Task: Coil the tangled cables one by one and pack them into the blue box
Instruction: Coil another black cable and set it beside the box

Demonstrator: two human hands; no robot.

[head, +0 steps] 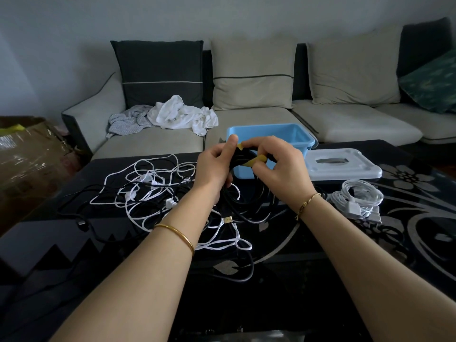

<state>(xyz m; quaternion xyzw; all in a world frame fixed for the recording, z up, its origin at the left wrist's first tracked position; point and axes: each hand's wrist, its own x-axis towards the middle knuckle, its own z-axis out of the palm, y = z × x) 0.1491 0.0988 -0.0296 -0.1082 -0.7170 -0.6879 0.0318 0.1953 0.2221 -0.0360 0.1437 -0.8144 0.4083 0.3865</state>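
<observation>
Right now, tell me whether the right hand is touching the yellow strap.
Touching. The head view shows the right hand pinching the yellow strap wrapped on the black cable coil.

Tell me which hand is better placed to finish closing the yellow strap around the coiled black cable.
Right, probably. The right hand pinches the yellow strap where it wraps the coiled black cable. The left hand grips the coil itself, steadying it.
</observation>
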